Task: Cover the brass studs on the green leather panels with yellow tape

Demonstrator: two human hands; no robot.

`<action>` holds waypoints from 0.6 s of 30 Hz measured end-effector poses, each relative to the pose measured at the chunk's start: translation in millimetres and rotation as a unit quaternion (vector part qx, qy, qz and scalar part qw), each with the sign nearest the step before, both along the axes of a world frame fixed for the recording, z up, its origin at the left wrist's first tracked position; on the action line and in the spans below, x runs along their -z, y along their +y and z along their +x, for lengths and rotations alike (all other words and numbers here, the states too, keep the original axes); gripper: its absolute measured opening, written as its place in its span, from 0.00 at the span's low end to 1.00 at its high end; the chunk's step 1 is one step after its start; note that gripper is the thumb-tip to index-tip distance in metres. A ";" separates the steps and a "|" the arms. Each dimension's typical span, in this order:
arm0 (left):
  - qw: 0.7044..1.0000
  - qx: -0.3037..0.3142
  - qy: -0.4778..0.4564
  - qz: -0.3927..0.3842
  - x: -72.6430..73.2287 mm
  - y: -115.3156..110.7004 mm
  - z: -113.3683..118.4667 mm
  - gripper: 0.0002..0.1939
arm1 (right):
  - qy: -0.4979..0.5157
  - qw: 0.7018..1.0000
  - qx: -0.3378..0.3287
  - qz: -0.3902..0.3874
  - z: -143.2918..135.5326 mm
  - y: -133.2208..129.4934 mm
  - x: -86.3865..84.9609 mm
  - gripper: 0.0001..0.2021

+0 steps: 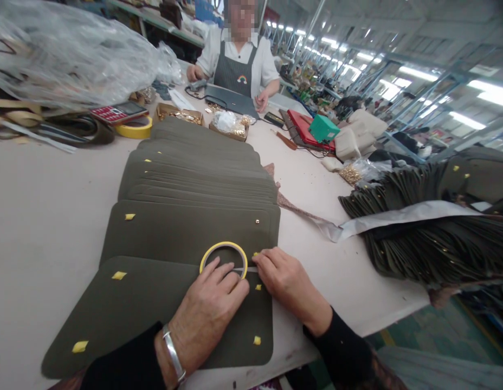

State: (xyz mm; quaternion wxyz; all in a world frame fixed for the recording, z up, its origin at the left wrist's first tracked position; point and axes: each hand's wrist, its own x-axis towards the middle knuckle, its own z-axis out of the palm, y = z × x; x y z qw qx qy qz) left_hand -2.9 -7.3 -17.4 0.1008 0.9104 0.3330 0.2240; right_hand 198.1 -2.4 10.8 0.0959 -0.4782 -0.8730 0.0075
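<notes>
My left hand [206,309], with a silver bangle [173,353] at the wrist, grips a thin roll of yellow tape [223,244] with its fingers partly inside the ring. Under that hand lies a dark olive panel [154,303] with rounded corners and small yellow tape pieces near its corners. The fingertips of my right hand [292,281] are pinched on a small yellow tape piece [256,254] by the right edge of the panel behind [186,227]. That second panel carries a small metal stud [257,221] and another tape piece [130,216] on its left.
Overlapping olive panels [202,179] run back toward a person in an apron [237,76] across the table [27,216]. Further off are a yellow tape roll [134,128], a calculator [119,112] and boxes of gold fittings [180,115]. Bundled dark pieces [422,244] lie right.
</notes>
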 end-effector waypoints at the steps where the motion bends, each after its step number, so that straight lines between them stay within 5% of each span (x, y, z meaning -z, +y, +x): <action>1: 1.000 0.001 0.002 0.000 -0.1 0.0 -0.1 0.12 | -0.033 0.999 -0.001 -0.005 -3.3 2.2 -1.3 0.11; 5: 1.000 0.003 0.009 0.013 -1.3 0.7 -0.8 0.12 | -0.101 0.991 0.063 -0.062 -16.6 14.9 -5.6 0.10; 9: 0.999 -0.001 0.028 0.021 -6.3 3.4 -1.1 0.11 | -0.038 0.980 0.156 -0.121 -19.4 25.2 -5.5 0.09; 18: 0.993 -0.035 0.093 0.057 -7.1 7.9 1.2 0.08 | 0.060 0.976 0.174 -0.117 -10.8 14.9 -2.1 0.08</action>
